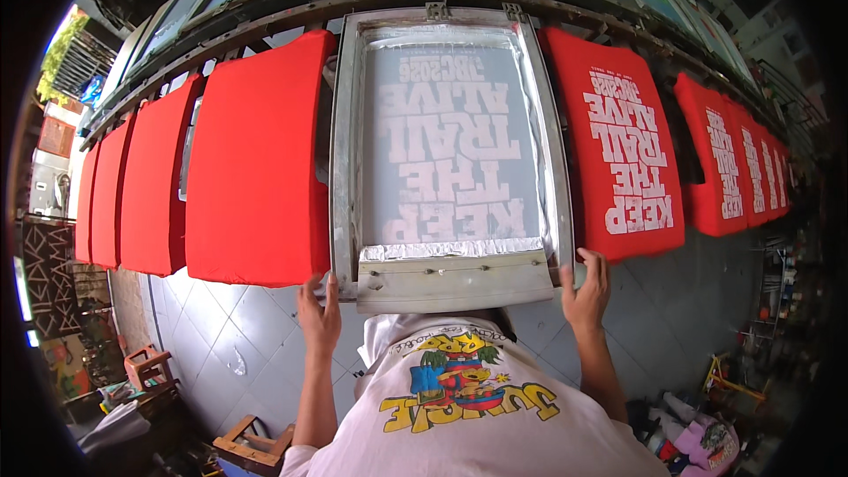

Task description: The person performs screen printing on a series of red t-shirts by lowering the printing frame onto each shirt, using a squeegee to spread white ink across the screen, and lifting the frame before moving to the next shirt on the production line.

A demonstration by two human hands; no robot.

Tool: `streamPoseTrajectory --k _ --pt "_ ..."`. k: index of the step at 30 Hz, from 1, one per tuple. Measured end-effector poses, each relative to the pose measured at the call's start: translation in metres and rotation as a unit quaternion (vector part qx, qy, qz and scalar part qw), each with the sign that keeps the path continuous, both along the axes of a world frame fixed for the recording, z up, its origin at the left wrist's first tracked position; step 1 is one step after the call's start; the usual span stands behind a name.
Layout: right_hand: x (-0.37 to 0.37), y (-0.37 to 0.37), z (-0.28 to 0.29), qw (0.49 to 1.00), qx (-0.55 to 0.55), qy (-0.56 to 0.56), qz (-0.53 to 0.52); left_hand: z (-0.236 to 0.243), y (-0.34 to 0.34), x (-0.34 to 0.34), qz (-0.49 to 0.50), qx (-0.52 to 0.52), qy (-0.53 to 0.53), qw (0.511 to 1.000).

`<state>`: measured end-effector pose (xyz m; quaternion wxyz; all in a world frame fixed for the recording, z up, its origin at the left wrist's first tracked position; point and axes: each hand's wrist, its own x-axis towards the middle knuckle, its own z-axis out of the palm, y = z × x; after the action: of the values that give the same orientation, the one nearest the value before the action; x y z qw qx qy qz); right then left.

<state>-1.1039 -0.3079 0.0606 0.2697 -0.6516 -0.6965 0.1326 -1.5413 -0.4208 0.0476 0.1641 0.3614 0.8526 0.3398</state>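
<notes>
Biggest first: the screen frame (pixel 346 159) sits straight ahead of my fingers, between my two hands, over one station in the row. Blank red fabric panel (pixel 256 168) lies beyond and left of my left fingers, no print on it. Inside the frame, the mesh (pixel 450 155) spans ahead of both hands, pale lettering reading mirrored. Printed red fabric panel (pixel 574 79) is past my right fingers, white lettering on it. Front flap (pixel 450 287) runs crosswise between my hands, nearest me.

My left hand (pixel 320 314) is at the frame's near-left corner, thumb and fingers parted, nothing visible between them. My right hand (pixel 586 296) is at the near-right corner, same half-spread shape, nothing visible in it. Can't tell if either actually touches metal.

Smallest: bolts along the flap, between my fingers.

My read: screen-printing, frame-handling step. Next move calls for both corners taken evenly, frame kept square to the board. One side leading could twist it and smear ink.
</notes>
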Motion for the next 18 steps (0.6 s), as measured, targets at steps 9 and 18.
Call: streamPoseTrajectory --k 9,18 --pt "0.016 0.028 0.001 0.958 -0.257 0.064 -0.110 -0.019 0.002 -0.018 0.087 0.002 -0.279 0.956" --pt "-0.004 0.090 0.024 0.962 -0.247 0.057 -0.097 0.022 0.071 -0.014 0.024 -0.026 -0.249 0.968"
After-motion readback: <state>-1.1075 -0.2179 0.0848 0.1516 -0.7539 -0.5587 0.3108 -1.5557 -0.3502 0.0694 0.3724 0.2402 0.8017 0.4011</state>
